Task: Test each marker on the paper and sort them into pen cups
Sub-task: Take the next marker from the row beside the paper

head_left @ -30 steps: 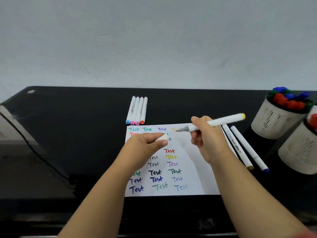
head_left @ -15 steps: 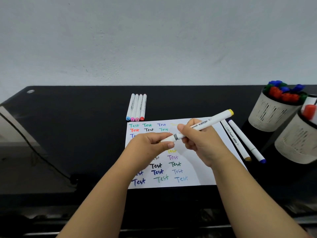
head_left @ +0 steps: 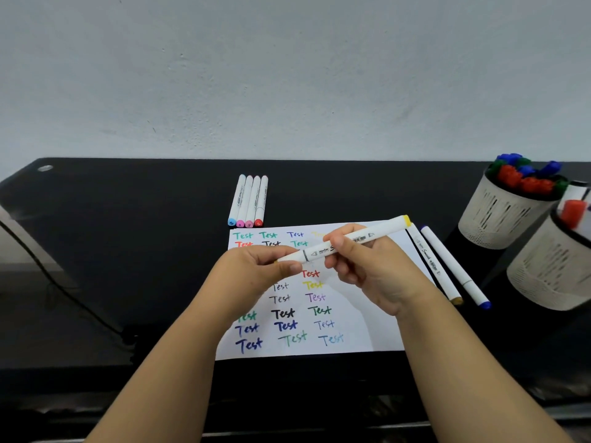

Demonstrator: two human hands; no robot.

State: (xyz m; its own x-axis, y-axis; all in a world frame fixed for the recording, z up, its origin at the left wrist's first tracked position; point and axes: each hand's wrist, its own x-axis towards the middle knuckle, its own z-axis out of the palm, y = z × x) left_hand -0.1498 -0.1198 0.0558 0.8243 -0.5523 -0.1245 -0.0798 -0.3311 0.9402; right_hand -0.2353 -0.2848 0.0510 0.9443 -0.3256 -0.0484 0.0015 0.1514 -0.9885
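Fingers of my right hand [head_left: 367,266] wrap the barrel of the yellow marker [head_left: 351,239], which lies slanted above the paper [head_left: 367,321], its yellow end up and to the right. My left hand [head_left: 256,270] pinches the white cap [head_left: 291,258] at the marker's lower left end, thumb underneath, so both grips are closed on the same pen; the cap looks seated on the barrel, though I cannot tell whether it is fully pressed home. Beneath the hands the sheet carries rows of the word "Test" in many colours and lies flat on the black table [head_left: 128,235]. Just right of the paper two more markers [head_left: 447,266] lie side by side, one with a brownish tip, one with a blue tip. Beyond the paper's far edge, four markers [head_left: 249,201] rest touching in a neat row, their blue, pink and red ends facing me. At the far right stand two pale pen cups: the rear cup [head_left: 499,215] is packed with red, blue and green caps, and the nearer cup [head_left: 550,270] shows at least one red-capped pen.
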